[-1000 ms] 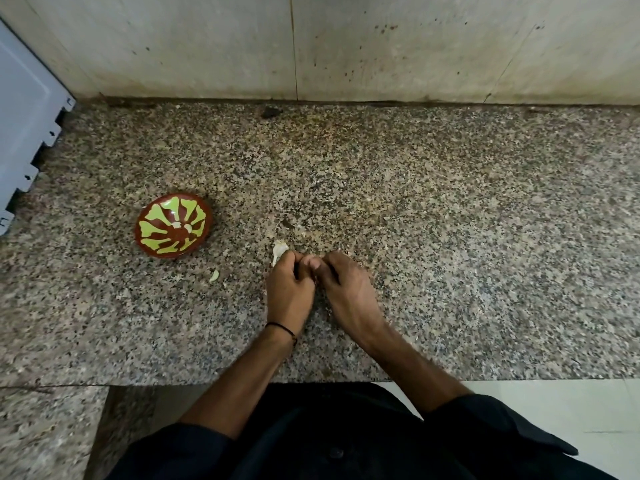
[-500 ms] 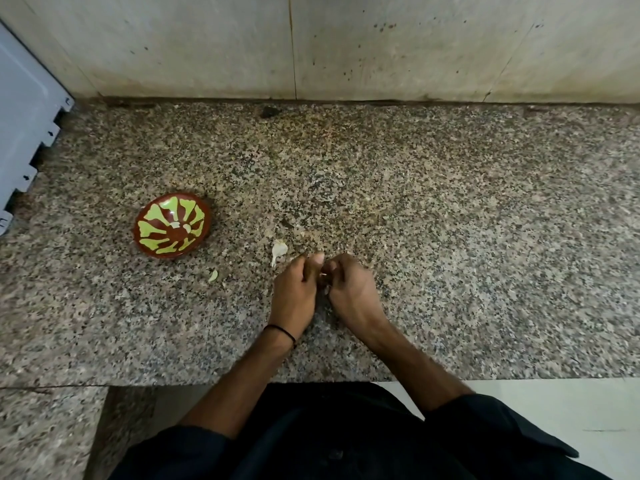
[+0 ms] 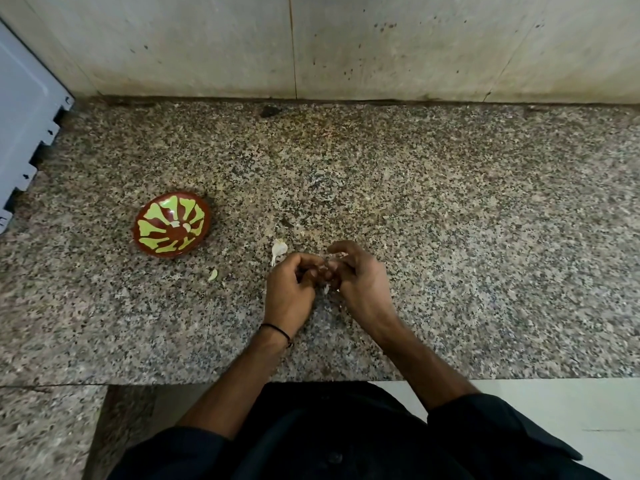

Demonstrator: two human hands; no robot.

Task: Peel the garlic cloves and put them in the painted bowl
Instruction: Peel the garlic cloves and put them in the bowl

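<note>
One garlic clove (image 3: 327,267) pinched between fingers (image 3: 306,261) of left hand (image 3: 289,292) and right hand (image 3: 363,282). Grip firmly, peel slowly over the surface (image 3: 450,237)

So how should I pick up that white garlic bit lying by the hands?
Pinch the garlic bit by its fat, rounded end, not the thin tail pointing toward the person. It lies flat on the counter, so probably come straight down from above, a finger on each side. The left hand is nearest, but it and the right hand hold a clove.
</note>
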